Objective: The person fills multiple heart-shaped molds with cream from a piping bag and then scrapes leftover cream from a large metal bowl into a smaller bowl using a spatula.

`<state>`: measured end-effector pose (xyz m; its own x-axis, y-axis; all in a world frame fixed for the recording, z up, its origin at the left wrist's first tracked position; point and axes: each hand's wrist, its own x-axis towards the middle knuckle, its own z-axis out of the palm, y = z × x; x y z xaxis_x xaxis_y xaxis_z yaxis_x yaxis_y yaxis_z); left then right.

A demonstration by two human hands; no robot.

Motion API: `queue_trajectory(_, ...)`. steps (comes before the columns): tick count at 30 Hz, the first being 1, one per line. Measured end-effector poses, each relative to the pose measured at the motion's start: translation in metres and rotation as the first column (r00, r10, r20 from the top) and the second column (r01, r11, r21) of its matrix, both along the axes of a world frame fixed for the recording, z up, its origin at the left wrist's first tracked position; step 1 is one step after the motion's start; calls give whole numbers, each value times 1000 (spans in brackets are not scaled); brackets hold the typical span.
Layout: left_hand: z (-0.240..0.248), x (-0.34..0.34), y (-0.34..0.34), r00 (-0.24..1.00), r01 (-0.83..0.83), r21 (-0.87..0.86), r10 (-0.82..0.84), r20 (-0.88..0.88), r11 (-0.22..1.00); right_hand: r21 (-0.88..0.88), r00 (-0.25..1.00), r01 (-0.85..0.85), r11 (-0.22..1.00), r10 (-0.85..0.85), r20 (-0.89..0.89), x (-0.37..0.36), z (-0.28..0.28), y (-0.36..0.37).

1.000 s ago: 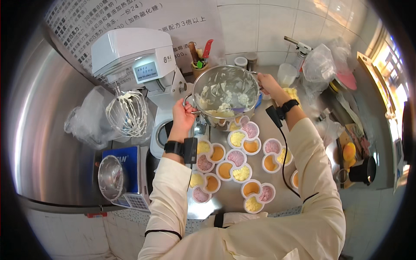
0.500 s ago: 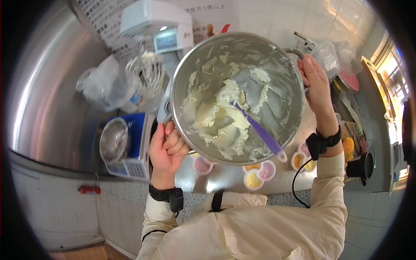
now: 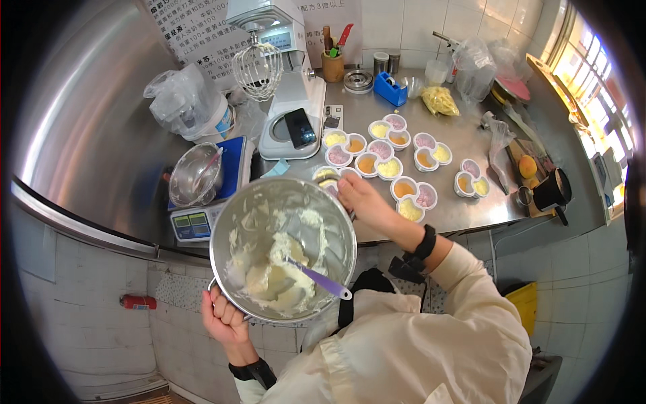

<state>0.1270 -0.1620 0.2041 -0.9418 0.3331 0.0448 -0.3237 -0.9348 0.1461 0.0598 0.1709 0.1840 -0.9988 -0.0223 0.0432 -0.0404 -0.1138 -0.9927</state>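
Observation:
A large steel mixing bowl (image 3: pixel 229 202) hangs in front of my body, held off the counter by its two side handles. My left hand (image 3: pixel 225 316) is closed round the handle at its lower left. On the upper right, my right hand (image 3: pixel 363 196) grips the other handle. Inside lie pale cream remains (image 3: pixel 269 279), smeared over the bottom and wall. A purple spatula (image 3: pixel 319 278) rests in the bowl, its blade in the cream and its handle end over the rim.
Several three-part cups (image 3: pixel 414 200) with yellow, orange and pink fillings stand on the steel counter (image 3: pixel 464 219). A stand mixer (image 3: pixel 289 87) with a whisk (image 3: pixel 257 71) is at the back. A blue scale (image 3: pixel 232 161) carries a clear bowl (image 3: pixel 195 176). A tape dispenser (image 3: pixel 390 89) sits farther back.
The mixing bowl has come down and toward me, to the left, with both hands still on its handles. Cups and the mixer's base now show behind it.

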Motion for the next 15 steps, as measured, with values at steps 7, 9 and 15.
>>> queue_trajectory(7,-33,-4,-12,999,5,-196,3,39,981,-147,997,49,988,-39,67,7,-40,-13)
queue_trajectory(9,-40,-12,-4,994,-43,-312,73,85,949,-150,998,42,988,-36,44,5,-45,-6)
queue_trajectory(15,-62,-38,10,994,-53,-448,92,65,893,-135,998,54,989,-50,38,-11,-62,11)
